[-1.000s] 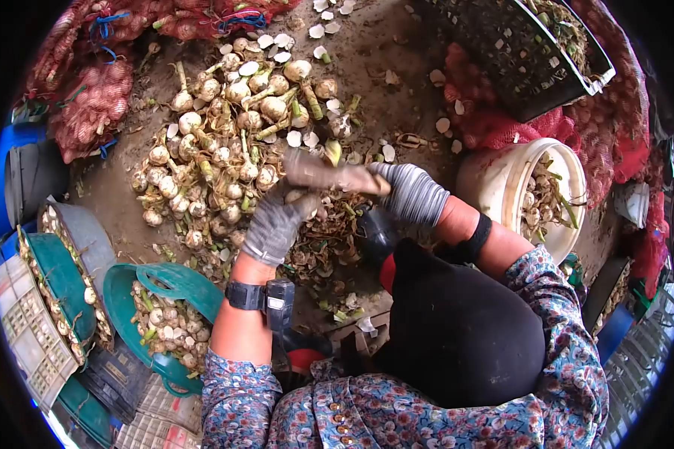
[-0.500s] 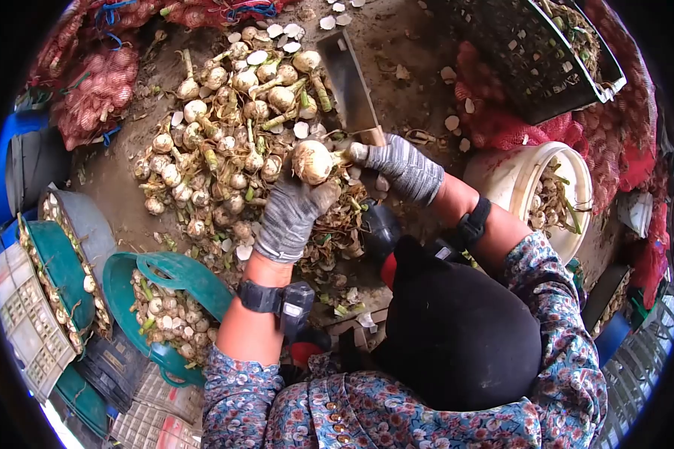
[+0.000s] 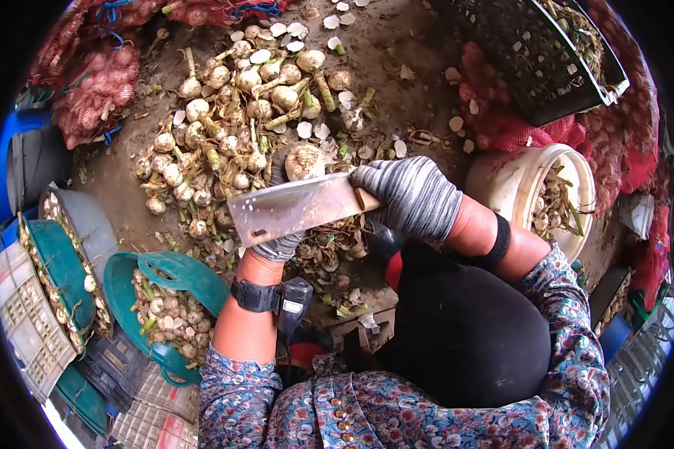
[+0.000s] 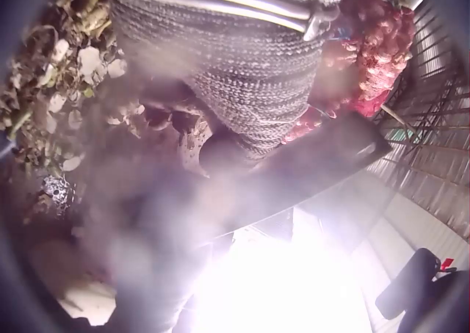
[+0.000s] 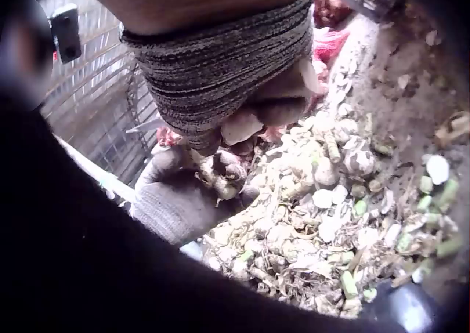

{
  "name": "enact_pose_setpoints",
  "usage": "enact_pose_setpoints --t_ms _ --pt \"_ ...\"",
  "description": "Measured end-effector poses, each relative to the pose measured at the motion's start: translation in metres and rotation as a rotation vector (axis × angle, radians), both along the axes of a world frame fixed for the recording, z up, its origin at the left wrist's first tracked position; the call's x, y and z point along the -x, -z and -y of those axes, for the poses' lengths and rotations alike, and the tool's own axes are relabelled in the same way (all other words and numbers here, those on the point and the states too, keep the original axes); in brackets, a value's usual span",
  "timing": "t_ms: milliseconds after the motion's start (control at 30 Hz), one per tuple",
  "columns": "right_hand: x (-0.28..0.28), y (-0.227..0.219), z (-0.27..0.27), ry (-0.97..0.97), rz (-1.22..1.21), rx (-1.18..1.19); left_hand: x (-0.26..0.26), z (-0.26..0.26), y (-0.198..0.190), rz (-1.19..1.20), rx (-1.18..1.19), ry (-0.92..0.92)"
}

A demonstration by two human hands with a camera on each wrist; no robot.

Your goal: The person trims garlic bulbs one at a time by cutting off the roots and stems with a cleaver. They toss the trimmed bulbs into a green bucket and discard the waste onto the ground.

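My right hand (image 3: 416,194), in a grey striped knit glove, grips the wooden handle of a cleaver (image 3: 299,209). The broad blade lies flat to the camera and hides most of my left hand (image 3: 281,247), gloved the same way. A large garlic bulb (image 3: 304,161) shows just beyond the blade's upper edge, in the left hand. In the right wrist view the left hand's fingers (image 5: 172,204) curl at the garlic, right below the right glove. Glare and blur fill much of the left wrist view, where the cuff of the left glove (image 4: 228,61) is plain.
A heap of garlic with stalks (image 3: 232,127) covers the ground ahead. Trimmings lie below the hands. A teal basket (image 3: 120,299) of bulbs stands at left, a white bucket (image 3: 494,176) at right, a black crate (image 3: 524,82) behind it. Red net sacks (image 3: 97,97) line the back.
The cleaver, blurred across the hands at first, then points away with the bulb in sight; now its blade has swung back left over the left hand. The bulb stays with the left hand.
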State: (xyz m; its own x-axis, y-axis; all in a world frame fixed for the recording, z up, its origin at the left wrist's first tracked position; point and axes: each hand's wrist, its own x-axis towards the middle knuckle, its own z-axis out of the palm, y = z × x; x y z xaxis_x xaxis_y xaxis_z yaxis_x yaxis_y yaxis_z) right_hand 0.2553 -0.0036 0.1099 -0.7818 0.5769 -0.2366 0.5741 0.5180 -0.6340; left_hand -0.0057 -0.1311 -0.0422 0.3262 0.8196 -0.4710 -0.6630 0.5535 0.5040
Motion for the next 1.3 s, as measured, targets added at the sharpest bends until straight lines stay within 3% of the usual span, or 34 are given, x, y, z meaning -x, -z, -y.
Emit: enact_pose_setpoints --t_ms 67,200,267,400,467,533,633,667,733,767,800,833,867,933,967,1000,1067,1100,1133,1200,1300 --pt "0.0 0.0 0.001 -0.01 -0.005 -0.004 0.005 -0.001 -0.014 -0.499 -0.213 0.272" --pt "0.002 -0.001 0.004 -0.029 0.019 -0.006 -0.003 -0.011 -0.05 -1.171 -0.311 0.726" --pt "0.003 0.0 0.006 -0.031 0.045 0.004 -0.009 -0.012 -0.053 -1.313 -0.37 0.743" --pt "0.006 0.011 0.01 -0.037 0.071 0.04 -0.023 -0.009 -0.048 -1.188 -0.509 0.357" --pt "0.005 0.021 0.012 -0.052 0.055 0.049 -0.023 -0.006 -0.048 -1.301 -0.564 0.392" --pt "0.005 0.026 0.013 -0.003 0.029 0.074 -0.02 0.0 -0.05 -1.593 -0.609 0.662" --pt "0.004 0.049 0.017 0.016 0.046 0.001 -0.021 -0.015 -0.088 -1.239 -0.643 0.388" --pt "0.002 0.054 0.02 0.022 0.015 -0.022 -0.033 -0.026 -0.09 -1.009 -0.53 0.222" --pt "0.003 0.06 0.022 0.006 -0.093 -0.077 -0.041 -0.027 -0.1 -0.811 -0.394 0.052" --pt "0.007 0.059 0.022 -0.014 -0.044 -0.042 -0.038 -0.026 -0.11 -0.915 -0.464 0.106" --pt "0.009 0.067 0.018 0.122 0.105 0.033 -0.033 -0.014 -0.115 -0.972 -0.39 0.08" --pt "0.007 0.08 0.015 0.265 0.258 0.112 -0.023 0.003 -0.131 -1.17 -0.511 0.182" --pt "-0.019 0.101 0.001 0.421 0.191 0.018 -0.013 0.02 -0.146 -1.373 -0.632 0.266" --pt "-0.045 0.123 -0.012 0.443 0.291 0.026 0.011 0.024 -0.228 -1.642 -0.714 0.451" --pt "-0.054 0.131 -0.005 0.461 0.31 0.013 0.017 0.031 -0.264 -1.531 -0.463 0.439" --pt "-0.047 0.109 -0.001 0.538 0.325 0.062 0.045 0.053 -0.272 -1.539 -0.21 0.435" --pt "-0.052 0.142 -0.003 0.629 0.226 -0.01 0.101 0.069 -0.305 -1.812 -0.155 0.815" --pt "-0.049 0.127 -0.007 0.652 0.208 0.036 0.125 0.077 -0.317 -1.855 0.046 1.037" --pt "-0.044 0.106 -0.01 0.656 0.233 0.047 0.128 0.078 -0.323 -1.87 0.04 1.184" --pt "-0.049 0.134 -0.004 0.553 0.111 -0.203 0.127 0.06 -0.314 -1.92 -0.032 1.428" --pt "-0.041 0.115 -0.01 0.692 0.127 0.041 0.119 0.014 -0.269 -2.079 -0.127 1.74"
